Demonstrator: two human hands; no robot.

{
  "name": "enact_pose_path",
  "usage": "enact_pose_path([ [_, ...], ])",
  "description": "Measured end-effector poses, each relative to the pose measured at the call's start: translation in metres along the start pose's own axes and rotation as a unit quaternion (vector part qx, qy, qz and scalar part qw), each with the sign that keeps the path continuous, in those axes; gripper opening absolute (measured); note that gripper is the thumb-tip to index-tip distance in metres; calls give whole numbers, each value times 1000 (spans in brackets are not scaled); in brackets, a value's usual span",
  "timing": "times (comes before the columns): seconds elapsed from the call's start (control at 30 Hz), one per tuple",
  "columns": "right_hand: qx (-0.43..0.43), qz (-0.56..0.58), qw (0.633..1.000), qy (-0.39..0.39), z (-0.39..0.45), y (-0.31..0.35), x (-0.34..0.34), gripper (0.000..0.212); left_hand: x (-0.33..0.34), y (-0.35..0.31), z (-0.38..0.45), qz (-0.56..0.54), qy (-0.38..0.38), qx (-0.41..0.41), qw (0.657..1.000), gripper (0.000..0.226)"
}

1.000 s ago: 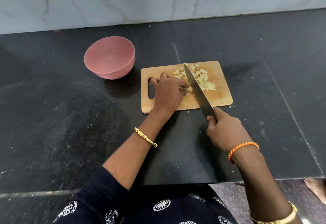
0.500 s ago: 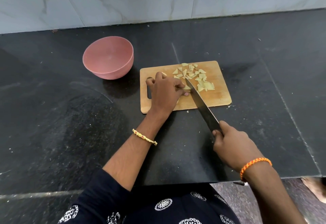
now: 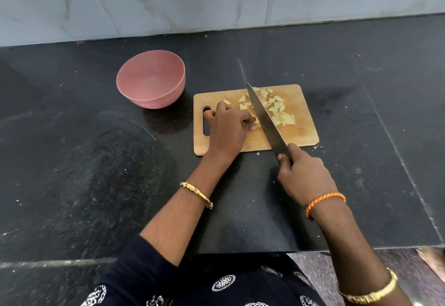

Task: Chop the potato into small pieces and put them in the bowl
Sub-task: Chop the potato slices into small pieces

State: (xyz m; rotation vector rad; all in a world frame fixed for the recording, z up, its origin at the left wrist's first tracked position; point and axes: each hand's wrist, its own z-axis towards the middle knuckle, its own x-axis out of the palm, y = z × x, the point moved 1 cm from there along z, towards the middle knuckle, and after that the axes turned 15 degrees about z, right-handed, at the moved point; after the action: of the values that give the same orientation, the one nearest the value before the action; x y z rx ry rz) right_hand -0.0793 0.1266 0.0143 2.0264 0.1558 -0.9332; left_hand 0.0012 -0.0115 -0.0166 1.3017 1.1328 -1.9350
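black counter (image 3: 96, 173), wooden cutting board (image 3: 303, 132) on it, pink bowl (image 3: 151, 84) just left of board, nothing visible inside. right hand (image 3: 303, 175) grips knife (image 3: 265, 117), blade angled over board. left hand (image 3: 228, 130) curled on uncut potato bit (image 3: 257, 122) beside blade. chopped potato pieces (image 3: 277, 108) piled right of blade.

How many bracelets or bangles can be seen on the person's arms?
3. A gold bangle on the left wrist, an orange braided band on the right wrist, and a gold bangle higher up the right forearm.
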Motion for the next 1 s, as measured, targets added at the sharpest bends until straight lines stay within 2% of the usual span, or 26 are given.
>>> enact_pose_path([
  [0.13,11,-2,1000,10,0,2,2,10,0,0,1,-8,4,-6,1000,17],
  [0.27,41,-21,999,26,-1,2,8,19,-1,1,0,-7,-3,-10,1000,15],
  [0.53,60,-27,996,64,-9,-4,-4,15,1,5,1,-5,-2,10,1000,17],
  [0.7,31,21,999,34,-8,-6,-23,10,-1,9,6,19,25,7,999,20],
  [1.0,11,-26,999,15,5,5,1,11,-3,4,7,-4,-13,-10,1000,47],
])
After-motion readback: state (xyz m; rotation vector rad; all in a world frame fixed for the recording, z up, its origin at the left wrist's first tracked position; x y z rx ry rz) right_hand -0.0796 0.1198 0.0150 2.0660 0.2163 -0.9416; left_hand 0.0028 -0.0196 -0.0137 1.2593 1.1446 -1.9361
